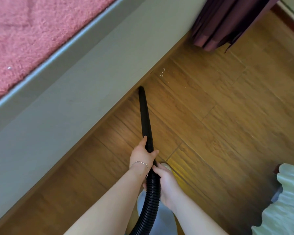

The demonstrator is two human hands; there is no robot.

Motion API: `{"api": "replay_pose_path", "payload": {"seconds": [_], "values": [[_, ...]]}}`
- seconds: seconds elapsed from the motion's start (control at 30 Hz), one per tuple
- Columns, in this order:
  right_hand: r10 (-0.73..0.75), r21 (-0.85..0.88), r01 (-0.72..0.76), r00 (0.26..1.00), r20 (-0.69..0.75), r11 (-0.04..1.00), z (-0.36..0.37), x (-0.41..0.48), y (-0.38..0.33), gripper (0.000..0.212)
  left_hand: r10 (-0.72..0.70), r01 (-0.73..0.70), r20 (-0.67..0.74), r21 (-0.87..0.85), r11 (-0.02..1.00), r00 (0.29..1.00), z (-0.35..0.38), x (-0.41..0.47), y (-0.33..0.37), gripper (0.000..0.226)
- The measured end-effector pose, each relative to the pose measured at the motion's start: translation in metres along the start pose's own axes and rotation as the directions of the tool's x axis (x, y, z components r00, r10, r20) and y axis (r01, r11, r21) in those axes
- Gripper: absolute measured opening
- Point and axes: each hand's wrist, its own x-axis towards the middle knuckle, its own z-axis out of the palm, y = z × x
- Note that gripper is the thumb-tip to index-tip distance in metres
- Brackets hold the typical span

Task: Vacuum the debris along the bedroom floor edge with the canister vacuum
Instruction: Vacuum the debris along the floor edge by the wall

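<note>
A black crevice nozzle (145, 114) points away from me, its tip touching the wooden floor where it meets the grey bed frame (85, 92). My left hand (143, 156) grips the nozzle's rear end. Just behind it, my right hand (166, 185) holds the ribbed black hose (150, 200), which runs down out of the bottom edge. Small white debris crumbs (162, 72) lie on the floor beyond the nozzle tip, close to the bed frame. The canister itself is out of view.
A pink fuzzy blanket (27, 36) covers the bed at upper left. A dark maroon curtain (227, 21) hangs to the floor at the top right. Pale green fabric (288, 200) sits at the lower right. Wooden floor (219, 116) spreads to the right.
</note>
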Motion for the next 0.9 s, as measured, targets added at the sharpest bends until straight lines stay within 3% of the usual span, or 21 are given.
{"api": "replay_pose_path", "payload": {"seconds": [0.2,0.47,0.67,0.9], "values": [[-0.022,0.020,0.022,1.000,-0.001,1.000,-0.009,0.003,-0.008,0.038,0.023,-0.023,0.021,-0.016,1.000,1.000,0.010,0.006,0.008,0.073],[-0.013,0.052,0.013,1.000,0.008,0.999,-0.007,0.015,-0.023,0.038,0.020,-0.020,-0.008,0.055,0.998,1.000,0.009,0.021,0.026,0.070],[0.101,0.038,-0.100,0.994,-0.034,0.994,-0.033,0.002,-0.031,0.026,0.012,-0.014,-0.047,-0.051,0.999,0.999,0.032,0.007,0.018,0.057],[0.100,0.001,-0.101,0.988,-0.118,0.995,-0.073,0.008,-0.050,0.028,-0.053,0.059,0.046,-0.151,0.987,0.998,0.067,0.025,0.031,0.069]]}}
